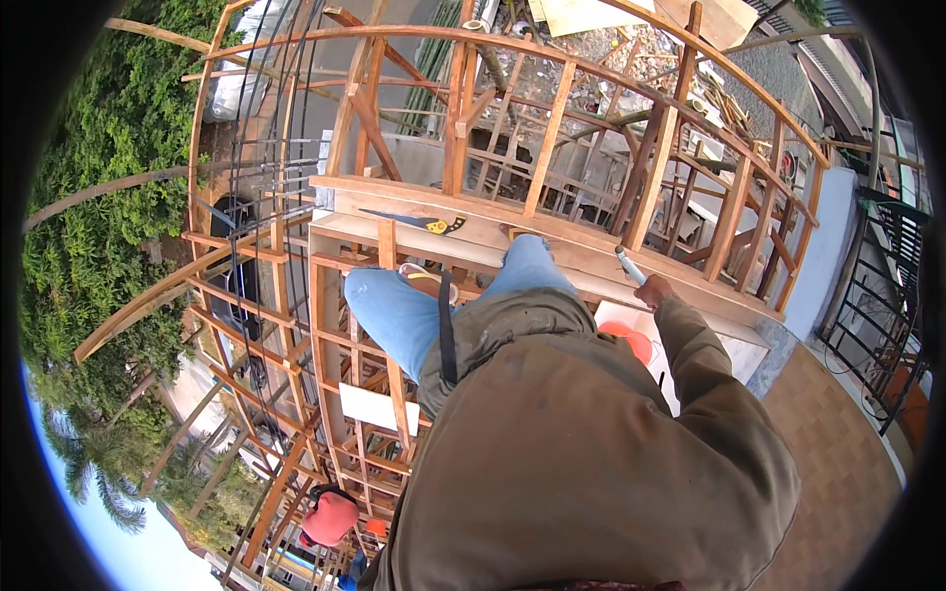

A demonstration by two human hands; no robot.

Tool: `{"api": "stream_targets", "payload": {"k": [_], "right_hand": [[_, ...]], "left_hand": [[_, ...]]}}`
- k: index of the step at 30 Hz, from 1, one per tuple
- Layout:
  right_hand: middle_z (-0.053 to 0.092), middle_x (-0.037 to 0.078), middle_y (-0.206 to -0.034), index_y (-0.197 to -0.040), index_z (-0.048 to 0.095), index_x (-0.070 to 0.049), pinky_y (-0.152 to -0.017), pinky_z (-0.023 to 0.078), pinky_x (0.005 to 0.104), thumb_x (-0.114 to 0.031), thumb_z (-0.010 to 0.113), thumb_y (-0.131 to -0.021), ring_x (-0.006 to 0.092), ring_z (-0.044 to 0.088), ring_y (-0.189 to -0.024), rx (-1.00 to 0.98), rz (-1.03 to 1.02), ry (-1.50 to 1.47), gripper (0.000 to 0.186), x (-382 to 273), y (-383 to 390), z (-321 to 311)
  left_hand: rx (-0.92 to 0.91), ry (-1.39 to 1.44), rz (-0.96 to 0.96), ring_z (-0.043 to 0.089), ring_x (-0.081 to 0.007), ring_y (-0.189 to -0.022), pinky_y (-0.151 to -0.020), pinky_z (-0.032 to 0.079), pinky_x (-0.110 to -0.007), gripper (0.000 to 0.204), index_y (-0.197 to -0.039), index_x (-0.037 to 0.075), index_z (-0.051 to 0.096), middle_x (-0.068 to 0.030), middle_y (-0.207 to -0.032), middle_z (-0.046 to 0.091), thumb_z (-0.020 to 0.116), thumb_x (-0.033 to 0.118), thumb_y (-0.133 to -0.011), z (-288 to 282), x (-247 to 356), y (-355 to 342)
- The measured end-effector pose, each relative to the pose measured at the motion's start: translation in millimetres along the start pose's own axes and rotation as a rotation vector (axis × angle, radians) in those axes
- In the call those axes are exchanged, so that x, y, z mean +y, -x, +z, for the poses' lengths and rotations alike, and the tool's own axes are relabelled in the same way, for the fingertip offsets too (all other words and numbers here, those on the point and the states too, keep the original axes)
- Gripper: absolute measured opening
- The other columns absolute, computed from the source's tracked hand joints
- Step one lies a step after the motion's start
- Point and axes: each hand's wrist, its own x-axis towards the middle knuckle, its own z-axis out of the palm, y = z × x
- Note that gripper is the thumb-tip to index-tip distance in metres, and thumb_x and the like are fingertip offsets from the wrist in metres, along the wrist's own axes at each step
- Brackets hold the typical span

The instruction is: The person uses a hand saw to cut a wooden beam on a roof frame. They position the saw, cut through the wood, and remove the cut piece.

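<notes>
My right hand (653, 291) is closed around a pale grey, tube-like tool (631, 266), just above the long wooden beam form (572, 246). The tool's exact kind is too small to make out. My left hand does not show; my body hides that side. Between my knees and the upright boards, a handsaw (434, 226) with a yellow and black handle lies on the planks, its dark blade pointing left. Below my right forearm is a round orange-red object (628, 342), partly hidden by my jacket.
Timber posts (549, 138) and curved-looking rails rise in front of me. Open framing (335, 345) drops away on the left, with black cables (266, 118) beyond. Another person in red (330, 518) is lower down. Tiled floor (838, 463) and dark metal railings (872, 295) lie right.
</notes>
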Motion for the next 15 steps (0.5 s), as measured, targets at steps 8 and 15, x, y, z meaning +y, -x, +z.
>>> {"api": "stream_targets", "payload": {"k": [8,15], "right_hand": [[0.071,0.022,-0.111,-0.117,0.069,-0.001,-0.09,0.055,0.0467,-0.029,0.07,-0.087,0.0364,0.069,-0.106,0.184,-0.049,0.132,0.042,5,17,-11],[0.07,0.023,-0.113,-0.119,0.065,-0.001,-0.092,0.054,0.0484,-0.03,0.069,-0.088,0.0389,0.068,-0.107,0.163,-0.14,-0.126,0.043,-10,29,15]], "left_hand": [[0.05,-0.006,0.156,0.064,-0.0248,-0.069,-0.064,0.053,-0.036,0.03,-0.091,-0.003,0.068,-0.0102,-0.079,0.066,0.073,0.021,-0.074,-27,64,-14],[0.015,-0.099,0.267,0.064,-0.0248,-0.069,-0.064,0.053,-0.036,0.03,-0.091,-0.003,0.068,-0.01,-0.08,0.066,0.073,0.021,-0.074,-17,132,-25]]}}
